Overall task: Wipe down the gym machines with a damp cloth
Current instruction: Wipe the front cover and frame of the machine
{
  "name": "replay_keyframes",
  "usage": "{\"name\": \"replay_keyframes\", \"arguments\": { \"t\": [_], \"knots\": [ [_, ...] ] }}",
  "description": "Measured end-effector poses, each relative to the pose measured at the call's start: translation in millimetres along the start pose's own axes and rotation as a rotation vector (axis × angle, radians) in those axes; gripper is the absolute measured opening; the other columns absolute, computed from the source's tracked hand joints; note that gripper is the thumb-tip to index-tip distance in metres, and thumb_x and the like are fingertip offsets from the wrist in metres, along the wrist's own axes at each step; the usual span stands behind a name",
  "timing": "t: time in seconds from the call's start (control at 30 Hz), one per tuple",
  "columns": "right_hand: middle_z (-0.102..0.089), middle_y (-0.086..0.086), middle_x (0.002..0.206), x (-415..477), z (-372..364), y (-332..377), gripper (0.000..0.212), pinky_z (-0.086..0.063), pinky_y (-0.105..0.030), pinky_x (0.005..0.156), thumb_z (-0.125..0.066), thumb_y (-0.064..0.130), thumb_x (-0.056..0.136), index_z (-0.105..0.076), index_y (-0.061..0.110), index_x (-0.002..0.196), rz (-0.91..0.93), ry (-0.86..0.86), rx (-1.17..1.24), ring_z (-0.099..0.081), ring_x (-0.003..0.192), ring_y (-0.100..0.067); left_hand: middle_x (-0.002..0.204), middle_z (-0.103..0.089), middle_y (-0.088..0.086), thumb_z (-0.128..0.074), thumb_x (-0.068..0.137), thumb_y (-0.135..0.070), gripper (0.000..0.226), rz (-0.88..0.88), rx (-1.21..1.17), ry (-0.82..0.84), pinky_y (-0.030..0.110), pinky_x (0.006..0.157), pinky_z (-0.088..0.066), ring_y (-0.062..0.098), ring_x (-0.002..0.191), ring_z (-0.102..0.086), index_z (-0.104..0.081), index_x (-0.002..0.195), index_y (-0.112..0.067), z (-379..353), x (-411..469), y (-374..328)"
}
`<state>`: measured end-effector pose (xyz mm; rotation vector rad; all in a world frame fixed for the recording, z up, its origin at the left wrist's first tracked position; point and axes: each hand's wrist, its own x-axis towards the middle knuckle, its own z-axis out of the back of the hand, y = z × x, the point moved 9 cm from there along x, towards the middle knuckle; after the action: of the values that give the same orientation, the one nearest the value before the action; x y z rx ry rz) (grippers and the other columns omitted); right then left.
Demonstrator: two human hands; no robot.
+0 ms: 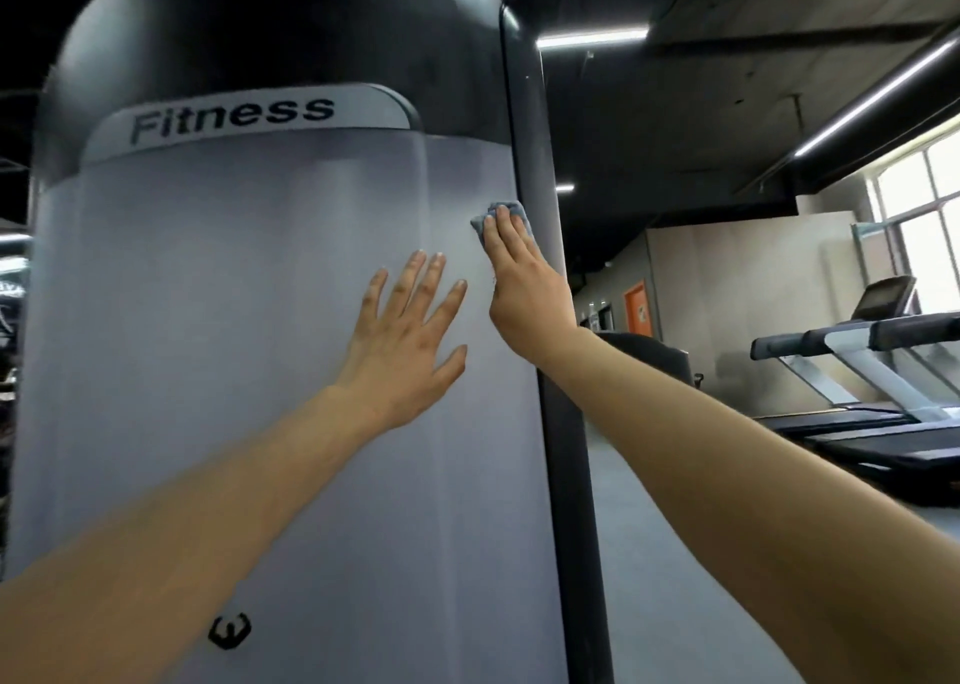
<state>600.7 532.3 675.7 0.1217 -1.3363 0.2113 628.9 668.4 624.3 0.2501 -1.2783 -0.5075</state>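
A tall gym machine shroud (234, 320) fills the left of the head view: a pale grey translucent panel under a dark rounded cap with a "Fitness" label (234, 117). My left hand (410, 335) lies flat on the panel, fingers spread and straight. My right hand (524, 278) presses a small folded blue-grey cloth (480, 218) against the panel's right side, next to the dark upright frame (540, 174). Its fingers are straight over the cloth, which shows only around the fingertips.
Treadmills (857, 366) stand at the right beside bright windows (924, 205). Grey floor (670, 553) runs along the right of the machine toward an orange door (636, 307) at the back. Dark equipment sits at the far left edge.
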Motion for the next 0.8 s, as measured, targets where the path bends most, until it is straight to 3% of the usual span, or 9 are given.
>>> {"name": "replay_keyframes", "arguments": {
  "t": [0.1,0.27,0.43,0.57,0.73,0.8],
  "knots": [
    [-0.004,0.002,0.178,13,6,-1,0.075,-0.018,-0.034,0.131,-0.046,0.004,0.105,-0.012,0.019,0.170,-0.023,-0.019,0.034,0.002,0.164,-0.013,0.177,0.023,0.008,-0.006,0.104,-0.064,0.077,0.029,0.005,0.007,0.059,0.131,0.004,0.027,0.163,0.025,0.009,0.171,-0.029,4,19,4],
    [-0.013,-0.002,0.177,-32,-6,3,0.072,-0.024,-0.033,0.128,-0.052,0.008,0.105,-0.019,0.016,0.169,0.051,-0.059,-0.033,-0.007,0.164,-0.015,0.179,0.015,0.008,-0.004,0.103,-0.065,0.079,0.045,-0.024,-0.050,0.058,0.132,0.000,0.026,0.165,0.018,0.004,0.172,-0.028,5,27,6],
    [-0.014,-0.002,0.177,-18,-4,1,0.075,-0.032,-0.024,0.118,-0.055,0.007,0.103,-0.020,0.015,0.169,0.156,-0.049,-0.140,-0.009,0.163,-0.015,0.179,0.016,0.007,-0.005,0.102,-0.066,0.080,0.045,-0.059,-0.087,0.059,0.132,0.002,0.025,0.164,0.020,0.004,0.172,-0.028,-2,28,5],
    [-0.010,0.002,0.178,50,14,-2,0.075,-0.042,-0.029,0.115,-0.047,0.004,0.103,-0.016,0.019,0.170,0.039,-0.057,-0.125,-0.006,0.163,-0.015,0.177,0.022,0.006,-0.002,0.102,-0.067,0.080,0.033,-0.070,-0.097,0.060,0.131,0.004,0.025,0.163,0.025,0.008,0.171,-0.028,-8,29,5],
    [-0.009,0.004,0.178,95,27,4,0.077,-0.033,-0.035,0.124,-0.044,0.002,0.100,-0.016,0.019,0.170,-0.022,-0.024,-0.072,-0.005,0.164,-0.013,0.177,0.024,0.008,0.001,0.101,-0.067,0.081,0.037,-0.044,-0.082,0.061,0.130,0.006,0.028,0.163,0.025,0.012,0.171,-0.028,-11,30,5],
    [-0.011,0.004,0.178,87,25,3,0.077,-0.035,-0.033,0.122,-0.046,0.002,0.101,-0.017,0.020,0.170,-0.026,-0.041,-0.072,-0.007,0.164,-0.014,0.177,0.024,0.007,0.001,0.099,-0.068,0.083,0.032,-0.051,-0.072,0.060,0.130,0.007,0.027,0.162,0.025,0.011,0.171,-0.028,-9,30,5]
  ]
}}
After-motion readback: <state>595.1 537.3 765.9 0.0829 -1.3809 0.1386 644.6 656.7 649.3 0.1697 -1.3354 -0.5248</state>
